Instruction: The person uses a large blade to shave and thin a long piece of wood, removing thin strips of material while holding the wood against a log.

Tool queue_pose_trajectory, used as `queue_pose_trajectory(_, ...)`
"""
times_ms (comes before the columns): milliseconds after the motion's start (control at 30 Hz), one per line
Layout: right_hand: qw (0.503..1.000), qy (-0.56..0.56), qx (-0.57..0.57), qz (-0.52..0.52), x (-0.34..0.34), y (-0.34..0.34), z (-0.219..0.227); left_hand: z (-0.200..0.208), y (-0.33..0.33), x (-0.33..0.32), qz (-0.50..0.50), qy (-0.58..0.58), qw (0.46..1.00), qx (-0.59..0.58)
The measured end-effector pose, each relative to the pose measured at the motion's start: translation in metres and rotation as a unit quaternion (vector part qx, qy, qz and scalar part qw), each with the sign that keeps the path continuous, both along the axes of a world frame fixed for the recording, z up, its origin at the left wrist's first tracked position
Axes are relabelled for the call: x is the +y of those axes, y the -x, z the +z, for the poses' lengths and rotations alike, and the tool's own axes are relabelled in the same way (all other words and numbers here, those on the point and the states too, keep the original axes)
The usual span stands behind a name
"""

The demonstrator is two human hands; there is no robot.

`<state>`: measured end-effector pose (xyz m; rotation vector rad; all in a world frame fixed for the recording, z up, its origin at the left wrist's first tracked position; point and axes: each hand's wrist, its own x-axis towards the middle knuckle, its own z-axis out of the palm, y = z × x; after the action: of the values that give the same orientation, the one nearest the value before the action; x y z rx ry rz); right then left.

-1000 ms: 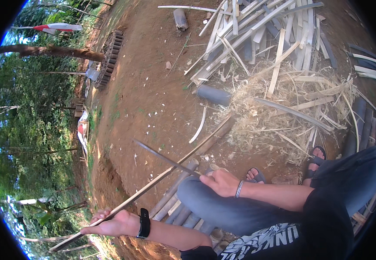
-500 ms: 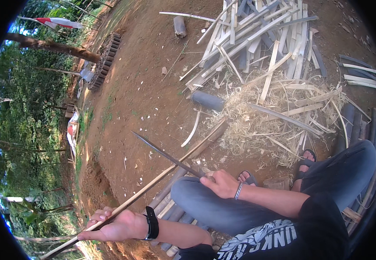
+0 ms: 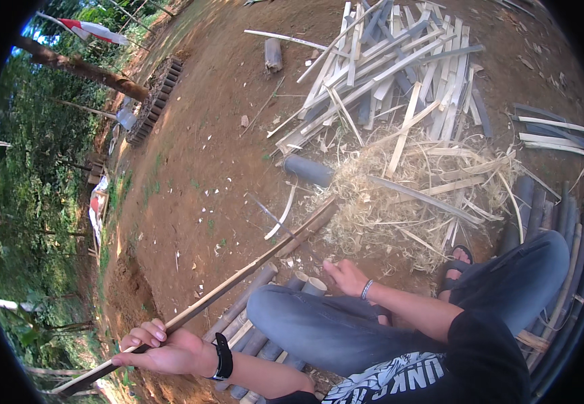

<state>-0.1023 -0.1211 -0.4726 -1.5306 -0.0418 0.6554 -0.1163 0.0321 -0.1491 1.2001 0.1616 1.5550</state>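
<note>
Left hand (image 3: 164, 350) is wrapped around the near-left part of a long split strip (image 3: 238, 277), fingers over the top, thumb beneath. Right hand (image 3: 349, 277) is closed on a knife (image 3: 286, 230) — handle mostly hidden, blade blurred and crossing the strip toward its far end. Strip runs diagonally from near left to far right, left of the bent knee (image 3: 272, 310). Looks like bamboo: probably light, stiff but springy along its length, dark side likely smooth and a bit slippery, edges possibly sharp or splintery. Best hold seems the near-left stretch — well apart from the blade.
</note>
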Motion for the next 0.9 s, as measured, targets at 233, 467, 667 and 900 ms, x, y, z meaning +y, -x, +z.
queue_pose_trajectory(233,0.999,-0.037,0.002,0.014,0.026,0.001,0.031,-0.012,0.007,0.029,-0.052,-0.004,0.999,0.004)
queue_pose_trajectory(467,0.988,0.101,0.120,0.000,-0.007,-0.021,-0.032,-0.011,0.012,0.028,0.003,0.005,1.000,0.012)
queue_pose_trajectory(667,0.993,0.015,-0.096,0.060,0.022,0.008,0.013,-0.009,0.007,0.035,0.026,0.021,0.999,0.013)
queue_pose_trajectory(900,0.992,0.051,0.115,-0.026,-0.004,-0.025,-0.046,-0.013,0.011,0.045,0.025,0.017,0.999,0.017)
